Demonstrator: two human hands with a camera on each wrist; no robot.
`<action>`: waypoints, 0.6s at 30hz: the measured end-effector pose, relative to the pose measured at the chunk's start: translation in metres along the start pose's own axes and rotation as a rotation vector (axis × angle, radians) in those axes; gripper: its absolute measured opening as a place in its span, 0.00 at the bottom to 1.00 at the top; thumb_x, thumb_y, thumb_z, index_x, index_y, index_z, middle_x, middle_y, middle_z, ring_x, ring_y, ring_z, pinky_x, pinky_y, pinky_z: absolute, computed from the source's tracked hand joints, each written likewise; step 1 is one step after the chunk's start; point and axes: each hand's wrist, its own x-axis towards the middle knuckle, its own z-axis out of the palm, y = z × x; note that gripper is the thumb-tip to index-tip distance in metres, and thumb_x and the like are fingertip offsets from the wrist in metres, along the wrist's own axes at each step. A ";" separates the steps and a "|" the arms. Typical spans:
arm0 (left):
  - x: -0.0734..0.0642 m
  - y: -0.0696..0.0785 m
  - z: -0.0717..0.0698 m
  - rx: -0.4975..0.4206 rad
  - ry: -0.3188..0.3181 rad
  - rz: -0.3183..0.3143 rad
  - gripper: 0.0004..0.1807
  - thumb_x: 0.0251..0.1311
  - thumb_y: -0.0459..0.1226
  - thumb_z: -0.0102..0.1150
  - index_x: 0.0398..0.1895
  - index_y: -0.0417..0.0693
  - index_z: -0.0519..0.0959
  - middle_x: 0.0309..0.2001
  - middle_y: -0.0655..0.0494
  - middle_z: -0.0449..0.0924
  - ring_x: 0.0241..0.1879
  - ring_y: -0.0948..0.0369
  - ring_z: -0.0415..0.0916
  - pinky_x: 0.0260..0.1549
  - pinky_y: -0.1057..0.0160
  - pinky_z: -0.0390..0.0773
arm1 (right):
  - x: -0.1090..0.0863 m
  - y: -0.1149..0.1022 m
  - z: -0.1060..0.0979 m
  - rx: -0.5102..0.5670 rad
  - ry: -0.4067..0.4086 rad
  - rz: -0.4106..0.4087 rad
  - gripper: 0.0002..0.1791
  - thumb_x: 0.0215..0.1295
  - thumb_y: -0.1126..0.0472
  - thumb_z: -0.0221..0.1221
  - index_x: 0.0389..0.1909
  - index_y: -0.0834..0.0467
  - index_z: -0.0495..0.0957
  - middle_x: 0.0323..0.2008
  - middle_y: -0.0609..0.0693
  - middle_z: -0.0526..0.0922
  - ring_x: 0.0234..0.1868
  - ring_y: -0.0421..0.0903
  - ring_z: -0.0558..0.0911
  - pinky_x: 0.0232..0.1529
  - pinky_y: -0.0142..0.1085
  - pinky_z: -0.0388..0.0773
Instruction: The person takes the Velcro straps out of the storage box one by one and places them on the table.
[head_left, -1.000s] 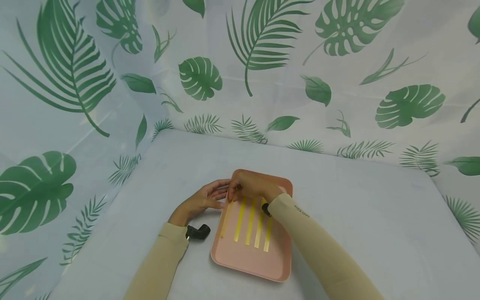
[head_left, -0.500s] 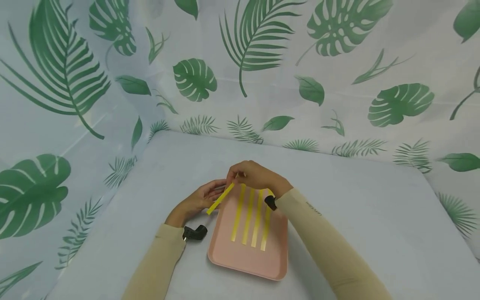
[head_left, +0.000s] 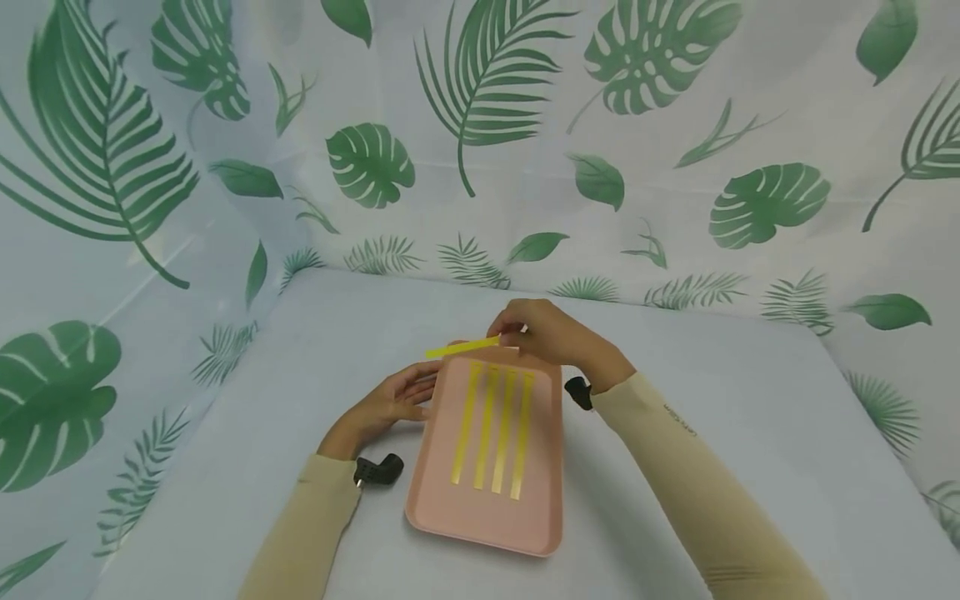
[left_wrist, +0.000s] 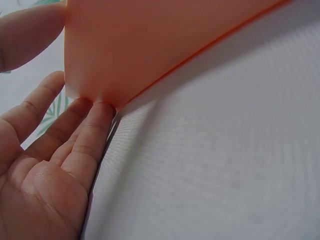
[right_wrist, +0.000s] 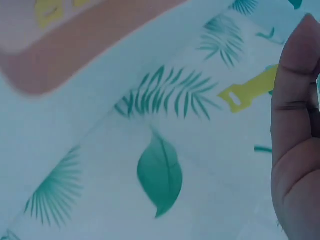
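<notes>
Raised over the far end of a pink tray, my right hand pinches one end of a yellow cable tie. The tie's free end points left, and the right wrist view shows a slot in the tie's head. Several more yellow cable ties lie side by side lengthwise in the tray. My left hand is at the tray's left side with fingers extended. In the left wrist view its fingertips touch the tray's outer wall.
The tray rests on a white-covered table. A white cloth backdrop with green leaf prints rises behind and to the left. Small black wrist cameras stick out from both sleeves.
My right hand has lifted the leftmost cable tie out of the tray and moved it up and to the right, the tie turning nearly level. My left hand has stayed by the tray.
</notes>
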 end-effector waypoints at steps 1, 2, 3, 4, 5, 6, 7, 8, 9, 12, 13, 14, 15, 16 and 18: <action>0.000 0.000 0.000 0.001 -0.003 0.006 0.49 0.61 0.22 0.64 0.84 0.27 0.51 0.84 0.30 0.52 0.83 0.36 0.51 0.73 0.66 0.70 | -0.005 0.001 -0.004 0.003 0.012 0.017 0.07 0.73 0.74 0.64 0.47 0.68 0.88 0.43 0.57 0.87 0.41 0.56 0.87 0.42 0.42 0.89; 0.000 0.000 0.000 0.000 -0.007 0.012 0.49 0.61 0.22 0.64 0.84 0.27 0.52 0.83 0.29 0.52 0.83 0.35 0.50 0.73 0.66 0.70 | -0.010 0.001 -0.009 0.005 0.023 0.035 0.06 0.73 0.74 0.64 0.46 0.68 0.88 0.43 0.57 0.87 0.39 0.56 0.87 0.39 0.41 0.89; 0.000 0.000 0.000 0.000 -0.006 0.017 0.49 0.60 0.22 0.65 0.84 0.26 0.52 0.83 0.29 0.52 0.83 0.35 0.50 0.73 0.67 0.71 | -0.016 0.002 -0.013 -0.003 0.035 0.053 0.06 0.73 0.73 0.65 0.46 0.68 0.88 0.42 0.57 0.87 0.39 0.55 0.87 0.38 0.39 0.89; 0.000 -0.001 0.000 0.002 -0.005 0.021 0.49 0.61 0.23 0.66 0.84 0.26 0.52 0.83 0.28 0.52 0.83 0.35 0.50 0.73 0.67 0.71 | -0.021 0.003 -0.017 -0.003 0.043 0.073 0.06 0.73 0.72 0.65 0.46 0.68 0.88 0.42 0.56 0.87 0.39 0.55 0.87 0.36 0.39 0.89; 0.000 -0.001 0.000 0.004 -0.006 0.026 0.49 0.61 0.23 0.66 0.83 0.26 0.52 0.83 0.28 0.51 0.82 0.34 0.50 0.72 0.68 0.71 | -0.026 0.004 -0.020 -0.007 0.051 0.093 0.06 0.74 0.71 0.66 0.47 0.67 0.88 0.41 0.56 0.88 0.39 0.54 0.87 0.34 0.38 0.89; 0.000 -0.001 0.000 0.003 -0.006 0.029 0.49 0.61 0.23 0.66 0.83 0.25 0.52 0.83 0.27 0.51 0.82 0.34 0.50 0.72 0.68 0.71 | -0.031 0.006 -0.023 -0.019 0.059 0.108 0.06 0.74 0.70 0.66 0.47 0.66 0.88 0.41 0.55 0.88 0.38 0.53 0.86 0.33 0.38 0.88; -0.001 -0.001 0.000 0.007 -0.006 0.034 0.49 0.61 0.24 0.67 0.83 0.25 0.52 0.83 0.27 0.51 0.82 0.33 0.49 0.72 0.68 0.71 | -0.036 0.007 -0.026 -0.026 0.066 0.126 0.06 0.74 0.69 0.66 0.46 0.65 0.89 0.40 0.54 0.88 0.38 0.51 0.86 0.31 0.38 0.88; -0.001 -0.001 0.000 0.010 -0.007 0.036 0.49 0.62 0.24 0.67 0.83 0.25 0.52 0.83 0.27 0.51 0.82 0.33 0.49 0.72 0.69 0.71 | -0.041 0.008 -0.029 -0.025 0.071 0.147 0.05 0.74 0.69 0.66 0.46 0.65 0.88 0.39 0.53 0.88 0.37 0.50 0.85 0.30 0.38 0.87; -0.001 -0.001 0.001 0.012 -0.008 0.039 0.49 0.62 0.24 0.67 0.83 0.25 0.52 0.83 0.27 0.51 0.82 0.33 0.50 0.71 0.69 0.72 | -0.047 0.010 -0.032 -0.024 0.076 0.166 0.05 0.74 0.69 0.66 0.45 0.64 0.88 0.38 0.53 0.88 0.36 0.49 0.84 0.29 0.38 0.87; -0.001 -0.002 0.001 0.016 -0.011 0.040 0.48 0.63 0.23 0.66 0.83 0.25 0.52 0.83 0.26 0.51 0.82 0.33 0.50 0.71 0.68 0.72 | -0.061 0.014 -0.038 -0.018 0.097 0.209 0.03 0.74 0.69 0.66 0.44 0.63 0.87 0.34 0.51 0.86 0.34 0.48 0.83 0.27 0.39 0.85; -0.001 -0.002 0.002 0.020 -0.012 0.039 0.48 0.63 0.23 0.66 0.83 0.25 0.52 0.83 0.27 0.51 0.82 0.33 0.50 0.71 0.68 0.72 | -0.066 0.015 -0.039 -0.017 0.107 0.216 0.02 0.75 0.68 0.66 0.43 0.63 0.87 0.33 0.51 0.85 0.32 0.48 0.82 0.26 0.39 0.84; -0.002 -0.002 0.002 0.021 -0.013 0.037 0.48 0.63 0.23 0.66 0.83 0.26 0.52 0.83 0.27 0.51 0.82 0.33 0.51 0.71 0.68 0.72 | -0.070 0.016 -0.040 -0.026 0.120 0.220 0.02 0.74 0.68 0.67 0.43 0.63 0.87 0.32 0.51 0.85 0.32 0.48 0.82 0.27 0.38 0.83; -0.002 -0.001 0.003 0.023 -0.012 0.035 0.47 0.64 0.23 0.65 0.83 0.26 0.53 0.83 0.27 0.51 0.82 0.34 0.51 0.71 0.68 0.72 | -0.074 0.018 -0.041 -0.038 0.132 0.221 0.02 0.74 0.67 0.67 0.42 0.63 0.87 0.32 0.50 0.85 0.32 0.47 0.81 0.29 0.37 0.82; -0.002 -0.001 0.003 0.026 -0.010 0.031 0.47 0.64 0.24 0.66 0.84 0.27 0.52 0.83 0.28 0.51 0.82 0.34 0.51 0.71 0.69 0.72 | -0.078 0.019 -0.042 -0.046 0.145 0.222 0.02 0.74 0.67 0.67 0.42 0.63 0.87 0.31 0.50 0.85 0.32 0.47 0.81 0.30 0.37 0.81; -0.003 -0.001 0.004 0.029 -0.011 0.025 0.48 0.65 0.25 0.66 0.84 0.27 0.52 0.84 0.28 0.51 0.82 0.34 0.51 0.71 0.69 0.72 | -0.086 0.021 -0.043 -0.068 0.170 0.231 0.02 0.73 0.67 0.68 0.41 0.63 0.87 0.32 0.48 0.86 0.34 0.47 0.80 0.35 0.37 0.79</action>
